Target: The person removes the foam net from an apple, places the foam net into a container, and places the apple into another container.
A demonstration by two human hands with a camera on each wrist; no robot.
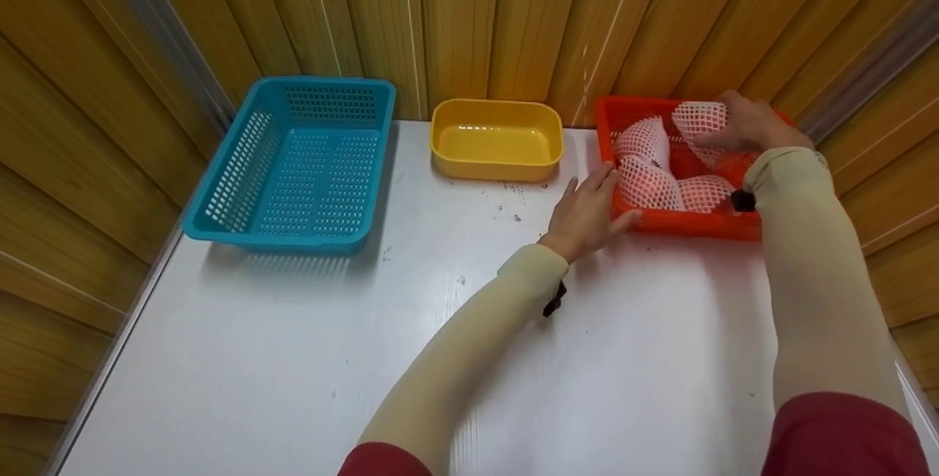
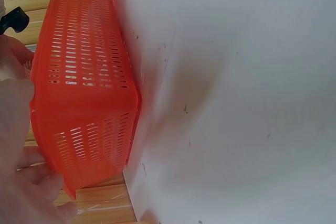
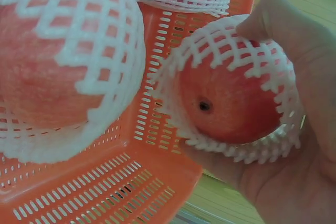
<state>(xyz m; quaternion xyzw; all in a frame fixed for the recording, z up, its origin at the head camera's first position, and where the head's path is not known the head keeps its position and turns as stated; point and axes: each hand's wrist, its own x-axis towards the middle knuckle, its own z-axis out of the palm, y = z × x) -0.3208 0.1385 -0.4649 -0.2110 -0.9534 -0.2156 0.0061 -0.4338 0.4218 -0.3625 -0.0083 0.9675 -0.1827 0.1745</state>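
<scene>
With left hand (image 1: pixel 587 215), spread and touching, not gripping, brace red basket (image 1: pixel 697 224) at near left corner. Lift clear of other fruits (image 1: pixel 649 186) inside. Gripping netted fruit (image 3: pixel 236 106) with right hand (image 1: pixel 755 124) at basket's back; can't tell if fully lifted. Hold fruit through net (image 3: pixel 210 40), not net alone: bare at one end, could slip.

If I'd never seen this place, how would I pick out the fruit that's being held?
On the white table, look to the right-hand end for the red basket. Toward its back, look for a reddish fruit in a white foam net. Its neighbours wear similar nets, but this is the only one in the right hand's grip.
</scene>
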